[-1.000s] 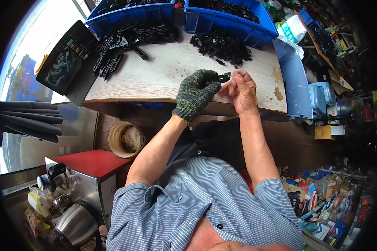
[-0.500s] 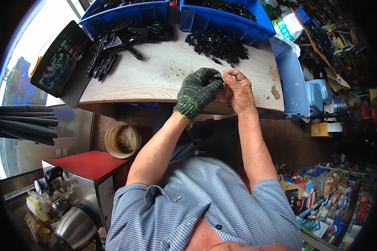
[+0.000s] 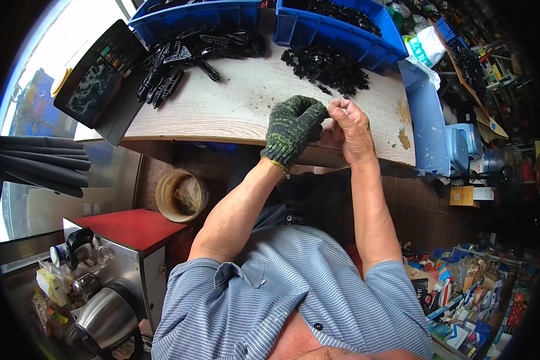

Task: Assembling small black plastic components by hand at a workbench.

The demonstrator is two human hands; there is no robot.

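My left hand (image 3: 292, 127), in a dark green knitted glove, is closed over the table's front edge, its fingertips meeting those of my right hand. My bare right hand (image 3: 351, 127) pinches at the same spot with thumb and forefinger. Whatever lies between the fingers is too small and too covered to make out. Just beyond my hands a pile of small black plastic pieces (image 3: 325, 69) lies on the pale wooden table (image 3: 222, 108). Farther left is a heap of long black parts with light outlines (image 3: 180, 55).
Two blue bins, one at left (image 3: 192, 23) and one at right (image 3: 342, 37), stand along the table's back. A dark tablet-like panel (image 3: 99, 81) leans at the left edge. Below are a round bucket (image 3: 182, 195) and a red-topped cabinet (image 3: 126, 228). A pale blue tub (image 3: 428, 123) stands at right.
The view has shifted, so the table sits a little farther right. A small light-coloured bit seen between my fingertips before is now hidden. My hands stay together.
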